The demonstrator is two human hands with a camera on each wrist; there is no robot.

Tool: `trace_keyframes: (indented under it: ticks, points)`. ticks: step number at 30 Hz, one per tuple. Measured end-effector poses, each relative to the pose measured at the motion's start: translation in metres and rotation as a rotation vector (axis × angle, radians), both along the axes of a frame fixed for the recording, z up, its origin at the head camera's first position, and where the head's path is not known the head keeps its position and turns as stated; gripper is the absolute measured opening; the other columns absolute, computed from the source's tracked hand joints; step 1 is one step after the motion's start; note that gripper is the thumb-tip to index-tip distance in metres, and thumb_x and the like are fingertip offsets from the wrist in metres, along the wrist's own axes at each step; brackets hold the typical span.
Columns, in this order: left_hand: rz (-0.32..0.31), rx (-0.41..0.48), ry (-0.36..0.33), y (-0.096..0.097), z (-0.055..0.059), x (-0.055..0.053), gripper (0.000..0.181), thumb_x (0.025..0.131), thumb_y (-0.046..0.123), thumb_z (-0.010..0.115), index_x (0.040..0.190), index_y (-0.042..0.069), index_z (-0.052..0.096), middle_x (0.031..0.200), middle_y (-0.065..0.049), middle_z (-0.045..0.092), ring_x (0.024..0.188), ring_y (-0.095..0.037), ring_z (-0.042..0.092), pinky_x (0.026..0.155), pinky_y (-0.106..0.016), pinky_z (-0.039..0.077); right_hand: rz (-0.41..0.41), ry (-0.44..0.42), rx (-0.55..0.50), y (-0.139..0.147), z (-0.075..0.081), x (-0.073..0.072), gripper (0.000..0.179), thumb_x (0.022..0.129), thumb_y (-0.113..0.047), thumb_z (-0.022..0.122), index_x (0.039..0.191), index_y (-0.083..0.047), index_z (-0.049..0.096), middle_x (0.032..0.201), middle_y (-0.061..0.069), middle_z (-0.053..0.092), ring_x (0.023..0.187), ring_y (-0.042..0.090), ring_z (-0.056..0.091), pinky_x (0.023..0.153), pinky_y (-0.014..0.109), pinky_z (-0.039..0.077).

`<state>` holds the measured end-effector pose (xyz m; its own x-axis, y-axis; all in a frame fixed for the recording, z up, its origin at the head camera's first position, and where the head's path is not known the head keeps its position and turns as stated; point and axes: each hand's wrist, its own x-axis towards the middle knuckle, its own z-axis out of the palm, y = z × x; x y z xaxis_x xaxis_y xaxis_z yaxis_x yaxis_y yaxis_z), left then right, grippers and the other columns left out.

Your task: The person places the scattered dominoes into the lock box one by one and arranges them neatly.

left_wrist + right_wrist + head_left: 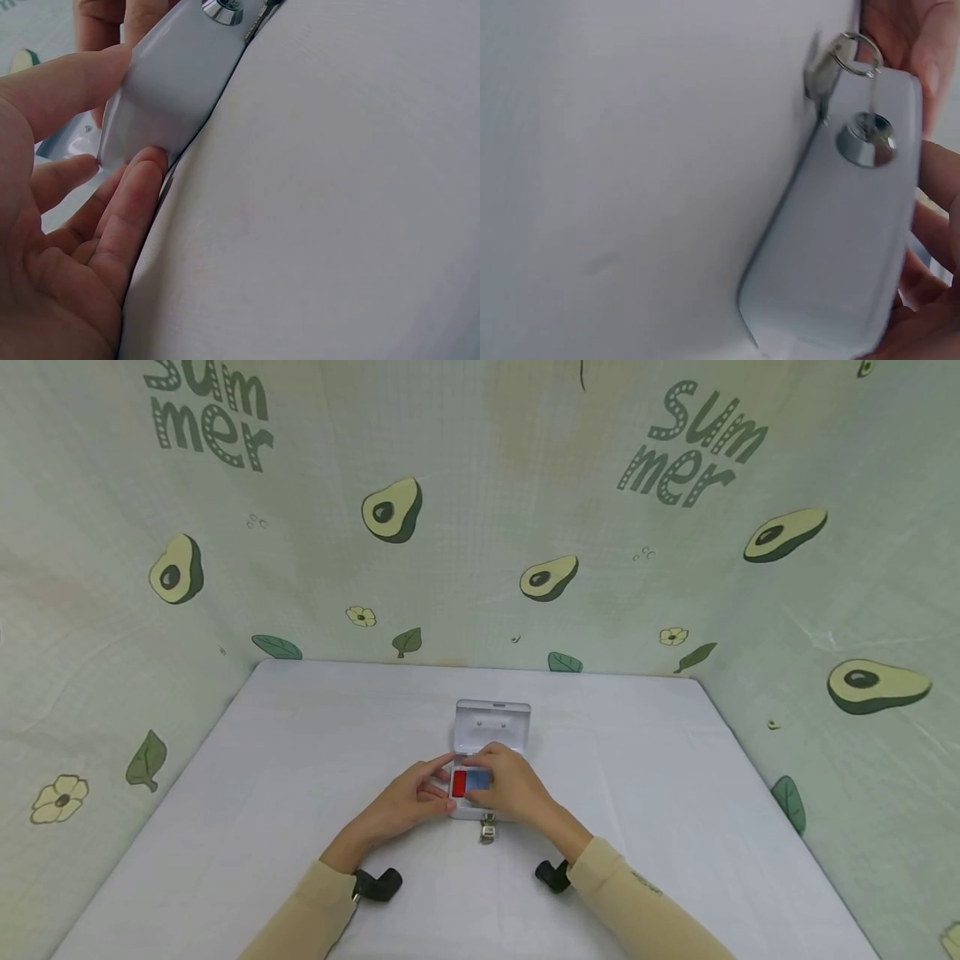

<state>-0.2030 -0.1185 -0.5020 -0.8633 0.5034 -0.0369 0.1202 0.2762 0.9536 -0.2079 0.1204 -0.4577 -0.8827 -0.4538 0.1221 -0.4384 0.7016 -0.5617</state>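
Note:
A small pale grey lock box (492, 720) stands on the table, its lid raised at the back. My left hand (408, 795) grips the box's left end, thumb at the front rim and fingers against the end wall (142, 120). Over the open box, my right hand (517, 783) pinches a blue block (477, 779) between thumb and fingers. Left of it in the box lies a red block (458, 783). A key with a ring (859, 56) sits in the round front lock (866, 140), and another key hangs from the ring.
White cloth covers the table (360, 718). Fabric walls (480, 527) printed with avocados and leaves rise at the back and both sides. A black wrist camera (378, 885) is at the left cuff, another black one (552, 877) at the right.

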Motion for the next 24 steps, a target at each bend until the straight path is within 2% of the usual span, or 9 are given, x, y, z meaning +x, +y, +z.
trace_keyframes:
  ticks: [4,10,18,21,24]
  points:
    - [0.011,-0.010,-0.002,0.000,0.002,-0.001,0.079,0.098,0.025,0.079,0.165,0.016,0.039,0.143,-0.017,0.053,0.117,-0.026,0.066,0.094,-0.028,0.056,-0.014,-0.033,-0.025,0.010,0.010,0.001,0.048,0.089,-0.019,0.088,0.134,-0.013,0.074,0.122,0.006,0.067,0.092,0.024,0.063,0.074,0.029,0.053]
    - [0.035,-0.052,-0.005,0.000,0.001,-0.001,0.079,0.097,0.030,0.080,0.165,0.019,0.041,0.142,-0.013,0.054,0.116,-0.023,0.066,0.097,-0.036,0.058,-0.036,-0.015,-0.034,0.026,0.018,0.003,0.048,0.088,-0.018,0.089,0.133,-0.011,0.074,0.122,0.007,0.068,0.098,0.024,0.064,0.081,0.032,0.056]
    - [0.042,-0.088,-0.024,0.000,0.003,-0.002,0.083,0.095,0.032,0.082,0.165,0.023,0.040,0.143,-0.010,0.055,0.116,-0.020,0.067,0.097,-0.035,0.059,-0.089,-0.028,-0.064,0.052,0.025,0.008,0.050,0.088,-0.016,0.089,0.135,-0.011,0.072,0.127,0.008,0.067,0.103,0.025,0.064,0.079,0.032,0.059]
    - [0.032,-0.105,-0.009,-0.003,0.008,-0.003,0.084,0.095,0.031,0.082,0.166,0.021,0.038,0.146,-0.010,0.055,0.114,-0.020,0.068,0.099,-0.035,0.059,-0.094,0.001,-0.060,0.065,0.029,0.010,0.051,0.088,-0.014,0.088,0.136,-0.010,0.071,0.129,0.009,0.066,0.104,0.027,0.065,0.079,0.035,0.060]
    - [0.021,-0.143,0.034,-0.008,0.013,-0.005,0.085,0.096,0.032,0.081,0.167,0.019,0.036,0.148,-0.011,0.055,0.114,-0.021,0.067,0.099,-0.037,0.058,-0.108,0.029,-0.051,0.080,0.033,0.013,0.053,0.089,-0.014,0.088,0.138,-0.009,0.069,0.132,0.010,0.065,0.106,0.031,0.067,0.084,0.041,0.062]
